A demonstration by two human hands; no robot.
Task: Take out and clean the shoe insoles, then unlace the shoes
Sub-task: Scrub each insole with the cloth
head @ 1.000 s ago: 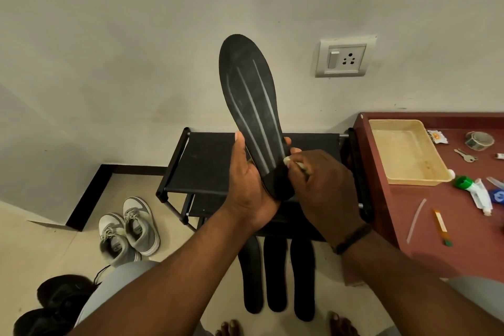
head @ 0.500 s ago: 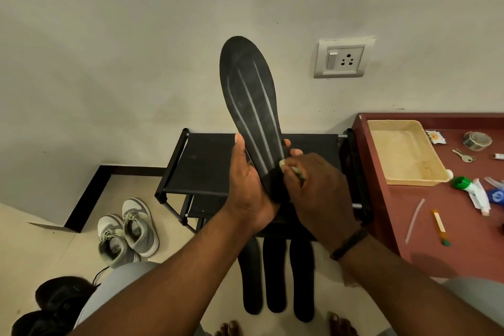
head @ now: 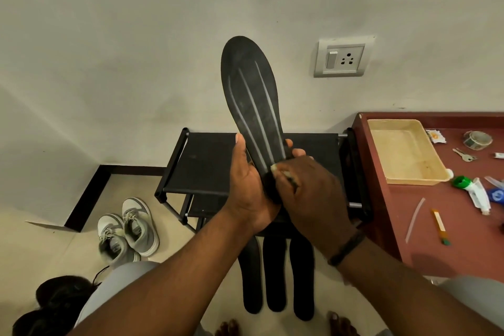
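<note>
left hand gripping, right hand pinching

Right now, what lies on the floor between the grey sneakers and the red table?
In the head view, three black insoles lie side by side between the grey sneakers and the red table, below the black rack.

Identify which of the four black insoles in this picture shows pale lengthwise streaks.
The insole held upright in the left hand: pale streaks run along it. The three insoles on the floor look plain black.
</note>
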